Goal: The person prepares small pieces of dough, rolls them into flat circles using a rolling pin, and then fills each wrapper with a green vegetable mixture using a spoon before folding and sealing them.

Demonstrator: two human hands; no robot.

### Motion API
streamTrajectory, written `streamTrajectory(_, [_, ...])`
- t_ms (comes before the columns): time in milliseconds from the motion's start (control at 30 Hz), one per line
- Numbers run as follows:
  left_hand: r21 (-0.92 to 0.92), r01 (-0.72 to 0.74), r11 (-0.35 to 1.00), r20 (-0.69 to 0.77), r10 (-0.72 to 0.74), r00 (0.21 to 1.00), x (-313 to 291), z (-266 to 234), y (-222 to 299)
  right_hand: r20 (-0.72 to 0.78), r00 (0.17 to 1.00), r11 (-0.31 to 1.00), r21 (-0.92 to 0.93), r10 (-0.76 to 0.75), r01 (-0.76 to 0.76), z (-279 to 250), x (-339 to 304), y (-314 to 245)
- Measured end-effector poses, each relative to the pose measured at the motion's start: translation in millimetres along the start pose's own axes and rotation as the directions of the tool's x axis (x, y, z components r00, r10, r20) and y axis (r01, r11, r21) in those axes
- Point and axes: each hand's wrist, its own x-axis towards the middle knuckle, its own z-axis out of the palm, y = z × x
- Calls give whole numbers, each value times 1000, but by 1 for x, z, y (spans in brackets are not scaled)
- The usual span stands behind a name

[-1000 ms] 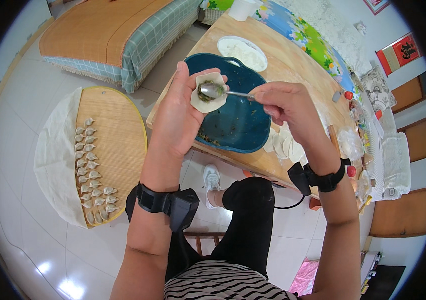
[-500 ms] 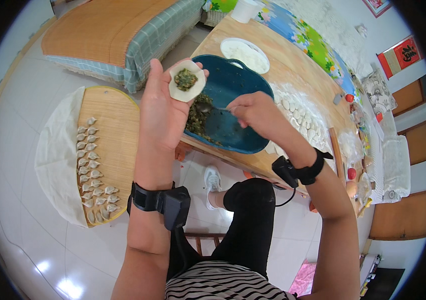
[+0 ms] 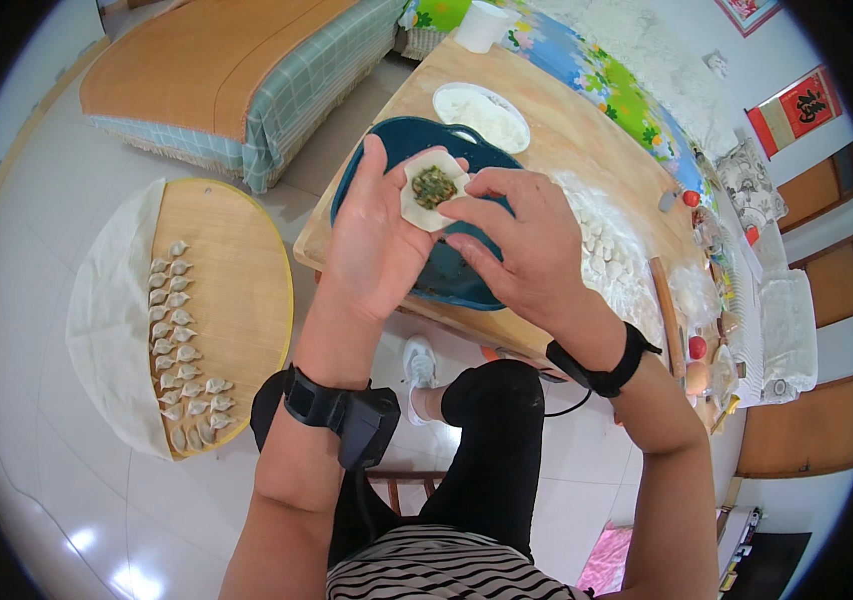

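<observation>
On the palm and fingers of my left hand (image 3: pixel 381 230) rests a pale round dumpling wrapper (image 3: pixel 412 212), my thumb raised beside it. A mound of chopped green filling (image 3: pixel 433 187) sits in its middle. My right hand (image 3: pixel 526 240) is at the wrapper's right edge, fingertips touching or almost touching it, thumb and forefinger apart, no spoon in it. Below both hands stands a dark teal basin (image 3: pixel 454 283); the hands hide most of its inside, and the spoon does not show.
A wooden table (image 3: pixel 566 130) bears a plate of white contents (image 3: pixel 481 115), floured dough pieces (image 3: pixel 606 245), a rolling pin (image 3: pixel 668 315) and a white paper roll (image 3: pixel 481 27). At left, a round tray (image 3: pixel 236 250) holds rows of folded dumplings (image 3: pixel 181 320) beside a white cloth (image 3: pixel 111 320).
My right hand has let go of the spoon and come up to the wrapper. My left hand has moved right with the filled wrapper, over the basin.
</observation>
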Motion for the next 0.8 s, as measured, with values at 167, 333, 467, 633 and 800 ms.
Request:
streamTrajectory(167, [81, -12, 997, 57, 7, 998, 0, 0, -12, -54, 996, 995, -76, -70, 66, -1, -8, 13])
streamTrajectory(333, [331, -49, 942, 97, 18, 995, -4, 5, -21, -152, 988, 994, -104, 16, -33, -8, -5, 14])
streamTrajectory(467, [548, -95, 831, 92, 52, 994, -7, 15, -25, -199, 978, 993, -83, 64, -82, -13, -2, 16])
streamTrajectory(633, [662, -169, 730, 120, 120, 986, -5, 16, -28, -179, 967, 983, 26, 183, -182, -16, -3, 16])
streamTrajectory(800, [601, -267, 754, 185, 193, 964, -5, 17, -33, -123, 951, 947, 196, 283, -256, -16, -3, 17])
